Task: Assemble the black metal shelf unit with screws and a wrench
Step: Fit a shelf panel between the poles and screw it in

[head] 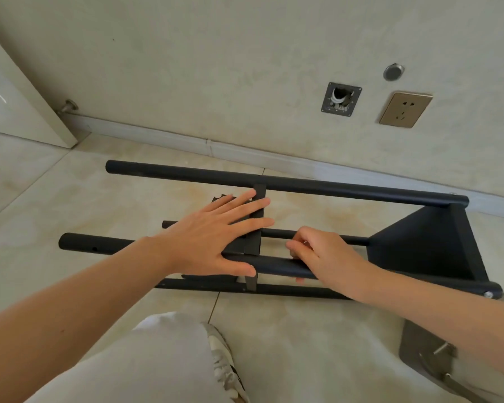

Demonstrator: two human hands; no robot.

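Two hands work mid-frame on the shelf unit (274, 228) lying on the floor: left hand (213, 239), fingers straight, presses flat on the middle shelf plate (256, 225); right hand (320, 257) curls over the near post (274, 264), pinching something small, likely a screw. Judged step: fixing that plate to the post; next, seat and tighten the screw, though no wrench shows. Beyond, far post (274, 180), then wall socket (405, 109) upper right.

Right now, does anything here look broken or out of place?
Yes: the wall box left of the socket has no cover, leaving a hole with a pipe end showing. The shelf frame lies on its side, but that fits mid-assembly.
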